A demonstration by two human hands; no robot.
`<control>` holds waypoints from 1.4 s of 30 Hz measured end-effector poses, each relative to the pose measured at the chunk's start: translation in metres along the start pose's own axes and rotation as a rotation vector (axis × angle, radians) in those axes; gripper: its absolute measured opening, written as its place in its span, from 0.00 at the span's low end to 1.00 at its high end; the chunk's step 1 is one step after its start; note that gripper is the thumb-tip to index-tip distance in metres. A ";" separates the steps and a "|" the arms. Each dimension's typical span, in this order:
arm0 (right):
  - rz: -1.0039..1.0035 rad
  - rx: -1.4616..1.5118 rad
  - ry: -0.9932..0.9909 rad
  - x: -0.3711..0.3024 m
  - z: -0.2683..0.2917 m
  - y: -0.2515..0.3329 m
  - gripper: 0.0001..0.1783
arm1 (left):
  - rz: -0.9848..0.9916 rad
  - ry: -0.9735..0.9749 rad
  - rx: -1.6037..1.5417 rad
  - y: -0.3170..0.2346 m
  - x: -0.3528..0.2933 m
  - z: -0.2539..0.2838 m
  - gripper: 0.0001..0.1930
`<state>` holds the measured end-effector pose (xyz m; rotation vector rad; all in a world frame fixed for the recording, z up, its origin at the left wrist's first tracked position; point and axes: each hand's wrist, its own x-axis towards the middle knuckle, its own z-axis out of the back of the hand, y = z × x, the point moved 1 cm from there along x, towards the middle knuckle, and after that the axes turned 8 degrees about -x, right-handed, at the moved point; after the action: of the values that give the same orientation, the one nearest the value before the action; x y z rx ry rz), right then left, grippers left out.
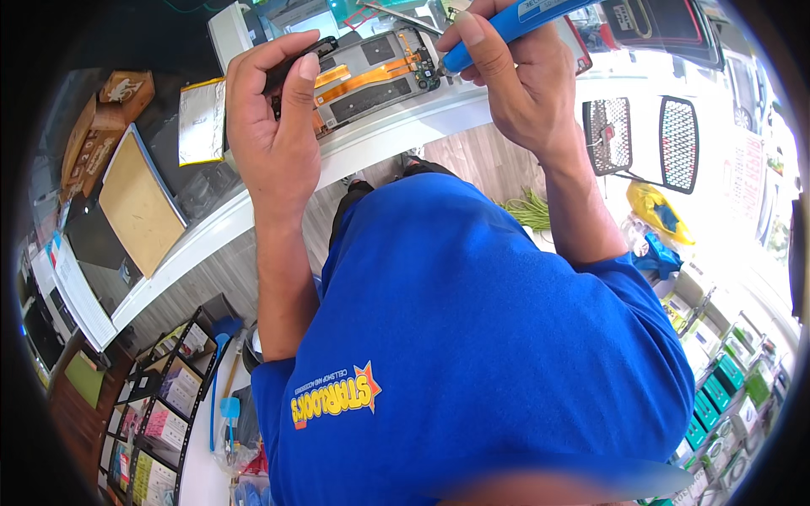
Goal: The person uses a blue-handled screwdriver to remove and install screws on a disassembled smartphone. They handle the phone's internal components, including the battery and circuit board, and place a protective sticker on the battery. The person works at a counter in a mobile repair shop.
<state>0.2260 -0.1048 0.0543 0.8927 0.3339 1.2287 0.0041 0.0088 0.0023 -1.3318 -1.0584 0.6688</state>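
An opened tablet-like device [380, 52] lies on the white counter edge, its dark inside showing orange flex cables [371, 82] and a small circuit board at the right end. My left hand [274, 126] is closed around a black piece [287, 74] at the device's left end; whether that piece is loose or part of the frame, I cannot tell. In my right hand [519, 88] is a thick blue pen-shaped tool [515, 25] with a label. Its grey tip sits close to the device's right end. A flat silver pack [201, 122] with yellow edges lies left of my left hand.
Left on the counter are a tan board [139, 198] and a brown cardboard box [110, 126]. Beyond my right hand lies a dark mat [658, 29]. Mesh panels [679, 143], a yellow bag [658, 211] and racks of packaged goods [726, 388] stand right.
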 end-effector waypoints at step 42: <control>-0.024 0.112 -0.080 0.005 -0.006 0.001 0.17 | -0.056 -0.004 0.054 0.002 -0.001 0.001 0.10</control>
<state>0.2231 -0.0978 0.0529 1.0287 0.3508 1.1575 0.0028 0.0091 -0.0001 -1.2507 -1.0694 0.6543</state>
